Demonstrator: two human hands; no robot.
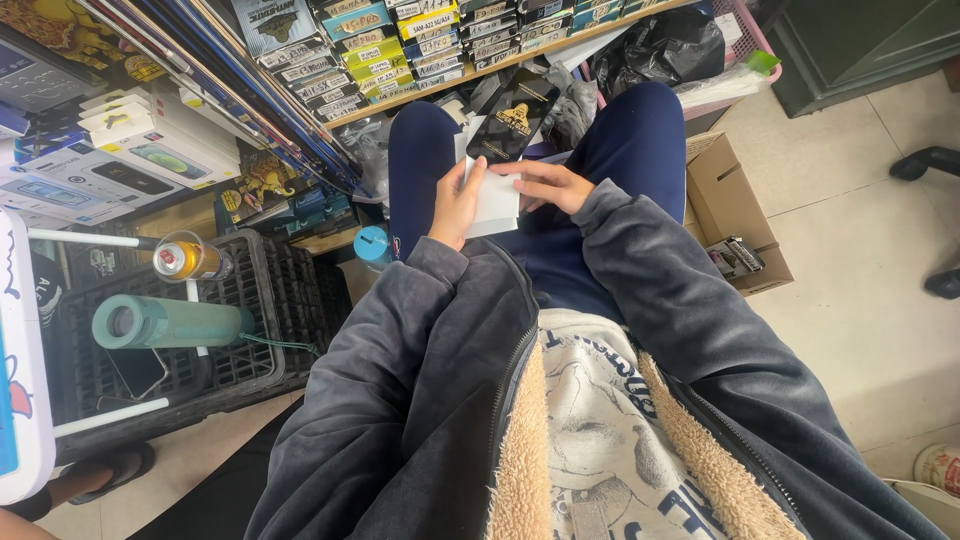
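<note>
Two hands on one flat white packet [497, 203], held over the lap! The left hand [455, 203] clasps its left edge, the right hand [553, 184] pinches its right edge with fingertips. One glossy black sleeve [512, 122] with gold print juts beyond the fingers. Left of them: one drink can [185, 259], one green bottle [165, 322].

You are seated in a small phone-accessory shop: a wooden shelf [520, 58] holds rows of slim boxed screen protectors [400, 45], white phone boxes [140, 150] stack at your left, and an open cardboard carton [725, 205] sits on the tiled floor [860, 300].
</note>
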